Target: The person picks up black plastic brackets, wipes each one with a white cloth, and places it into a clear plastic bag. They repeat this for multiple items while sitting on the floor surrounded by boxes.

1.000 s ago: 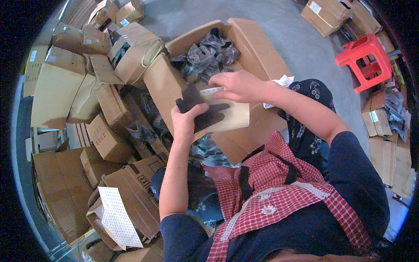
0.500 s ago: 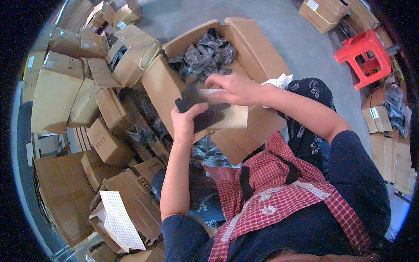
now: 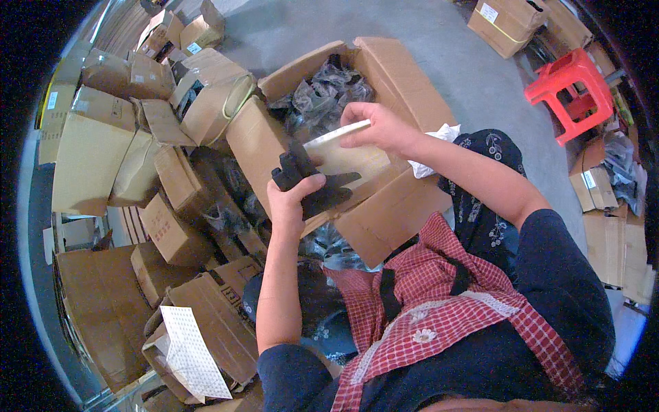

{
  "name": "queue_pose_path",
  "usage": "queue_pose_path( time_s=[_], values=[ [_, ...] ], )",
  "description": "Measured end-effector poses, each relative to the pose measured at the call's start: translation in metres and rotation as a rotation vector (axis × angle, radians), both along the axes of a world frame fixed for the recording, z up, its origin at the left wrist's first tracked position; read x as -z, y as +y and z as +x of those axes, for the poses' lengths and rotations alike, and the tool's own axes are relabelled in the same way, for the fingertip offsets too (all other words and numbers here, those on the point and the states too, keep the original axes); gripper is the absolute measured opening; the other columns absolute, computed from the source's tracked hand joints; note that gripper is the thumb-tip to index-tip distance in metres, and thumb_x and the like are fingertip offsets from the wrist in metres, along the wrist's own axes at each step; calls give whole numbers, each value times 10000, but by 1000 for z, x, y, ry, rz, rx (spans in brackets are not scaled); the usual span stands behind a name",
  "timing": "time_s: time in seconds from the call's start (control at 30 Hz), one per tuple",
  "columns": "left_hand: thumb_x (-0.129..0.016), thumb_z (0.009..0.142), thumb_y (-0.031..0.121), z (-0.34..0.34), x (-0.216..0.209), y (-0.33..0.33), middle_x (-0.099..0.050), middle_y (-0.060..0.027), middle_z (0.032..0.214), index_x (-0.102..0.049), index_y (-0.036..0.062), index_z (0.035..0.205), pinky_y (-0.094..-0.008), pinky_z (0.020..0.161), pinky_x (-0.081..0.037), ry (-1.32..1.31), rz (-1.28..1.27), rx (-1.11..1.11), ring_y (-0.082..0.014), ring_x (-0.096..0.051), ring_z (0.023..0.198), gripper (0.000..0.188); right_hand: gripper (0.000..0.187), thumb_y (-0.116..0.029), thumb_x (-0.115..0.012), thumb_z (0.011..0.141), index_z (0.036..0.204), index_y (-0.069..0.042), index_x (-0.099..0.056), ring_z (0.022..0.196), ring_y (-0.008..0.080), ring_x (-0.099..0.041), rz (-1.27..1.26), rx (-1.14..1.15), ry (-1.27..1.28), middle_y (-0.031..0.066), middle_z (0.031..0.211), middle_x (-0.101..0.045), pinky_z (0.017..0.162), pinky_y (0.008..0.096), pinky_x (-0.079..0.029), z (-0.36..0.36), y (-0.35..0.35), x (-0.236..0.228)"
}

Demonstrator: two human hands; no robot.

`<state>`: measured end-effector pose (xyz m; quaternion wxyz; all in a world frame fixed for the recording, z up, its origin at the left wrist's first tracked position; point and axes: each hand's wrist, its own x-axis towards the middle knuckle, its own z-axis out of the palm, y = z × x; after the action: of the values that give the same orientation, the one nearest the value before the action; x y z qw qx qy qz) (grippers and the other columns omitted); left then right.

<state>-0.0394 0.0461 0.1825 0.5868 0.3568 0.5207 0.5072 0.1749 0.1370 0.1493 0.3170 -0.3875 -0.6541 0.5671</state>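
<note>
My left hand (image 3: 288, 199) grips a black moulded-looking part (image 3: 296, 166), its thumb across the near end. The part's exact kind cannot be made out. Just to the right, my right hand (image 3: 381, 129) pinches a pale flat piece with a white upper edge (image 3: 338, 136); whether it is a sheet, a pad or a thin board is unclear. Both hands are above an open cardboard box (image 3: 405, 82). Inside the box, beyond my hands, lie several dark things in crumpled clear plastic bags (image 3: 329, 89).
Cardboard boxes (image 3: 96, 144) are piled along the left. A white dotted sheet (image 3: 189, 350) rests on an opened carton at lower left. White crumpled material (image 3: 434, 151) lies by the box's right side. A red plastic stool (image 3: 573, 93) stands at right, near more cartons (image 3: 508, 27).
My right hand has moved slightly up and right, away from the black part, and the pale piece has tilted with its white edge upward. My left hand keeps hold of the black part.
</note>
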Motion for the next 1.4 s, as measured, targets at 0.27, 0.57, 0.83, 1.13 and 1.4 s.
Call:
queue_pose_path(
  time_s=[0.27, 0.57, 0.83, 1.13, 1.4],
  values=[
    [-753, 675, 11, -9, 17, 5, -669, -69, 857, -655, -19, 934, -329, 739, -547, 45, -48, -123, -189, -648, 742, 279, 254, -257, -693, 875, 995, -47, -615, 878, 86, -557, -89, -30, 166, 3, 898, -610, 795, 247, -437, -6, -3, -7],
    [-770, 679, 30, -6, 16, 1, -679, -62, 843, -671, -13, 909, -311, 734, -534, 126, 42, -122, -165, -643, 742, 254, 248, -239, -696, 873, 1006, -40, -629, 902, 93, -583, -265, 62, 187, 20, 941, -649, 830, 250, -447, -4, 1, 2],
    [-778, 643, 8, -11, 23, 2, -678, -87, 860, -643, -8, 894, -345, 720, -545, 146, 43, -134, -211, -650, 728, 285, 219, -167, -732, 839, 981, -43, -621, 861, 82, -595, -121, 40, 208, 13, 926, -647, 775, 242, -471, -2, 2, 1],
    [-786, 680, 56, -11, 20, 2, -675, -51, 806, -664, 0, 851, -295, 683, -514, 357, 35, -107, -154, -628, 698, 218, 186, -111, -713, 799, 928, -51, -593, 847, 144, -606, 476, 18, -135, 24, 904, -624, 755, 289, -476, 2, 4, 4],
    [-770, 699, 46, -9, 21, 4, -676, -49, 787, -670, -22, 838, -272, 650, -504, 367, 1, -45, -132, -617, 675, 183, 150, -77, -668, 771, 887, -60, -574, 869, 293, -580, 970, 37, -441, 89, 878, -594, 791, 404, -433, 0, -3, 5]
  ],
)
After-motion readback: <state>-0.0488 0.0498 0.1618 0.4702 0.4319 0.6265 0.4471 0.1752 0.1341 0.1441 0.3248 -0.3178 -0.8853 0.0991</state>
